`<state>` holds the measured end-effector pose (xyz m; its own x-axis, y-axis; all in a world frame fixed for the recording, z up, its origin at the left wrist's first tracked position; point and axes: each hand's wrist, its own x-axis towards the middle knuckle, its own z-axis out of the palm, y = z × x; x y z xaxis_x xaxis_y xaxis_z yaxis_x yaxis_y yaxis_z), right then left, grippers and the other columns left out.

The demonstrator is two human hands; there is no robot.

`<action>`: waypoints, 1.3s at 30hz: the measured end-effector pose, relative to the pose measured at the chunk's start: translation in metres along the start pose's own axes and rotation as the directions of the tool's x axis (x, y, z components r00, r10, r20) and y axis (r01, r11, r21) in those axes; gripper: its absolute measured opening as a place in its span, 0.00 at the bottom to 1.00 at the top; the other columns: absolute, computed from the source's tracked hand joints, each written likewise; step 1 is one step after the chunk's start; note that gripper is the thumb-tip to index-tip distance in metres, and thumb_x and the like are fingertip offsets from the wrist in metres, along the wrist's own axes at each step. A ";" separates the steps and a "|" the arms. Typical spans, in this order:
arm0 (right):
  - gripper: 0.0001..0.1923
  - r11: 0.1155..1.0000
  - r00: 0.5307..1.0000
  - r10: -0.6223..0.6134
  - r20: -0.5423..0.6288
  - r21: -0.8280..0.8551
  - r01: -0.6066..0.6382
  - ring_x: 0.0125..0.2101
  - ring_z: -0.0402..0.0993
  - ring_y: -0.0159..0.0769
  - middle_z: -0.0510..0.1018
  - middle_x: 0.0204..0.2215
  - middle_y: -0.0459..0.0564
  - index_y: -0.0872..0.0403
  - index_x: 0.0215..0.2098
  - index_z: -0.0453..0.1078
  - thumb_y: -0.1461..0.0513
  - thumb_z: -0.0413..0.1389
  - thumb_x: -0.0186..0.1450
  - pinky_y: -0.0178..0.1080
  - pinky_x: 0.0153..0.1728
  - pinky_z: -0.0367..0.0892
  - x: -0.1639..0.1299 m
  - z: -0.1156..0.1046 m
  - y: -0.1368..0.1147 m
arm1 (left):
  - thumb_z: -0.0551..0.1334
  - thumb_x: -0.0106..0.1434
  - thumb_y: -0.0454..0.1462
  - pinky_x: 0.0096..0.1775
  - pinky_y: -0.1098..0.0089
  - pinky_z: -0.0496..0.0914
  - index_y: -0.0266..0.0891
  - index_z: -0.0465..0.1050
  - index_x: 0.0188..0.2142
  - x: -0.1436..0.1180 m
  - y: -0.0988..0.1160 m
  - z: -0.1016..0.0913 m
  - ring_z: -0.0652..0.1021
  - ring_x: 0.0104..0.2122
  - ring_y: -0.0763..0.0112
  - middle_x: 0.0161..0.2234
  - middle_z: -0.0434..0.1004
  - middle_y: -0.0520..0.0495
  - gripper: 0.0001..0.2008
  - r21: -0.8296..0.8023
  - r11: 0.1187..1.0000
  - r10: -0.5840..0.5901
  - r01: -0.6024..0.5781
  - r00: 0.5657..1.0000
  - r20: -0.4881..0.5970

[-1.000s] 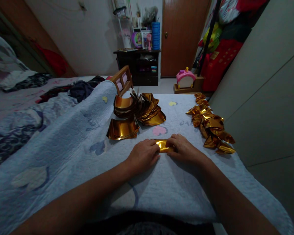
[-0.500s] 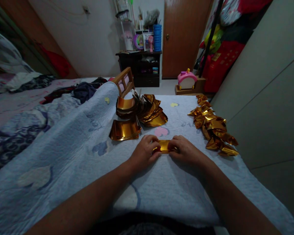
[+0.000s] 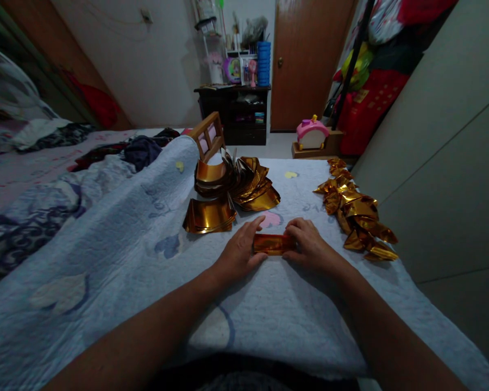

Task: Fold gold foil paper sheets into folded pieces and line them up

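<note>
A strip of gold foil paper [image 3: 272, 245], rolled or folded narrow, lies crosswise on the quilt between my two hands. My left hand [image 3: 244, 247] is round its left end, the thumb along the near edge and the index finger lifted off the far side. At the other end, my right hand [image 3: 305, 241] grips the strip between thumb and bent fingers. Just beyond are stacks of flat, curling gold foil sheets [image 3: 209, 214]. Over on the right lies a row of folded gold foil pieces [image 3: 361, 212] with pointed ends.
The pale blue quilt [image 3: 293, 315] covers the surface under my hands. Past its far edge are a wooden chair back [image 3: 207, 136], a pink toy [image 3: 312, 133] and a dark cabinet [image 3: 232, 108]. A bed with clothes stands left; a pale panel [image 3: 444, 163] rises close on the right.
The foil strip now shows a darker, reddish-gold face and more of its length. My left fingers have loosened and opened outward; my right hand has shifted slightly along its end.
</note>
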<state>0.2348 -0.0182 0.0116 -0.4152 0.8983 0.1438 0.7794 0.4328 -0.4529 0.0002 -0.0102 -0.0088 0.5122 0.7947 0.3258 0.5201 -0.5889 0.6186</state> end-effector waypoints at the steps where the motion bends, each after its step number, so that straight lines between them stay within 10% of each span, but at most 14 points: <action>1: 0.10 1.000 1.000 -0.005 0.004 0.002 0.005 0.45 0.65 0.45 0.72 0.46 0.54 0.53 0.39 0.72 0.64 0.62 0.58 0.45 0.46 0.64 0.000 -0.001 0.000 | 0.66 0.58 0.31 0.50 0.56 0.72 0.47 0.46 0.69 0.000 0.000 0.000 0.75 0.50 0.60 0.53 0.71 0.42 0.44 -0.015 1.000 -0.018 0.018 1.000 0.012; 6: 0.04 0.997 0.998 -0.047 0.045 0.067 0.044 0.39 0.67 0.40 0.75 0.35 0.50 0.53 0.30 0.71 0.68 0.59 0.59 0.41 0.41 0.62 0.002 -0.005 0.000 | 0.64 0.57 0.29 0.42 0.66 0.72 0.43 0.57 0.66 0.000 0.000 0.000 0.77 0.36 0.69 0.37 0.77 0.51 0.38 -0.054 0.995 -0.074 0.078 0.994 0.078; 12: 0.04 0.939 0.999 0.004 -0.036 0.344 0.008 0.35 0.72 0.37 0.76 0.31 0.46 0.52 0.32 0.71 0.67 0.56 0.59 0.38 0.37 0.65 -0.001 -0.010 -0.003 | 0.62 0.61 0.33 0.38 0.68 0.70 0.38 0.76 0.36 0.004 0.011 -0.012 0.77 0.35 0.67 0.34 0.79 0.47 0.05 -0.194 0.978 -0.076 0.083 0.996 0.041; 29: 0.13 0.498 0.988 0.138 0.066 0.858 -0.127 0.37 0.79 0.38 0.82 0.38 0.49 0.52 0.43 0.73 0.55 0.60 0.63 0.42 0.41 0.74 0.001 -0.002 -0.009 | 0.75 0.54 0.43 0.40 0.67 0.71 0.33 0.76 0.41 0.010 0.012 -0.011 0.77 0.34 0.68 0.36 0.80 0.44 0.20 -0.804 0.502 -0.331 0.320 0.929 0.164; 35: 0.11 0.526 0.984 0.178 -0.008 0.846 -0.089 0.32 0.77 0.36 0.79 0.32 0.47 0.53 0.39 0.73 0.56 0.60 0.61 0.38 0.35 0.72 0.002 -0.001 -0.010 | 0.71 0.58 0.42 0.37 0.68 0.69 0.36 0.73 0.38 0.010 0.010 -0.006 0.75 0.32 0.69 0.34 0.77 0.48 0.14 -0.717 0.634 -0.357 0.289 0.932 0.060; 39: 0.06 0.759 0.938 0.241 -0.250 0.651 -0.022 0.27 0.70 0.33 0.74 0.26 0.44 0.53 0.37 0.73 0.60 0.56 0.63 0.35 0.30 0.65 0.002 0.000 -0.012 | 0.67 0.61 0.38 0.37 0.71 0.66 0.40 0.68 0.39 0.006 0.017 -0.009 0.72 0.34 0.71 0.36 0.71 0.51 0.11 -0.409 0.887 -0.358 0.212 0.877 -0.321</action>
<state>0.2249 -0.0219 0.0175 -0.0841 0.9658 0.2451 0.2953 0.2591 -0.9196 0.0057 -0.0139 0.0100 0.0439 0.9549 0.2938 0.2906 -0.2935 0.9107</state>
